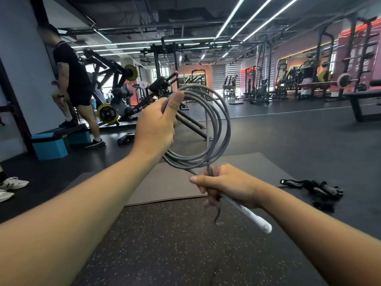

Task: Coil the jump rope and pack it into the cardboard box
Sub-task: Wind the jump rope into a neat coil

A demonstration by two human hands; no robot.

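A grey jump rope (223,120) hangs in several round loops in the air in front of me. My left hand (156,129) is closed around the left side of the coil, thumb up against the strands. Lower and to the right, my right hand (224,183) grips the rope's end and its white handle (252,216), which points down to the right. A short grey tail of rope dangles below that hand. No cardboard box is in view.
A dark mat (171,182) lies on the speckled rubber floor below my hands. Black straps and gloves (317,191) lie at the right. A person in black (72,87) stands at the left by a blue step block (53,144). Gym machines fill the background.
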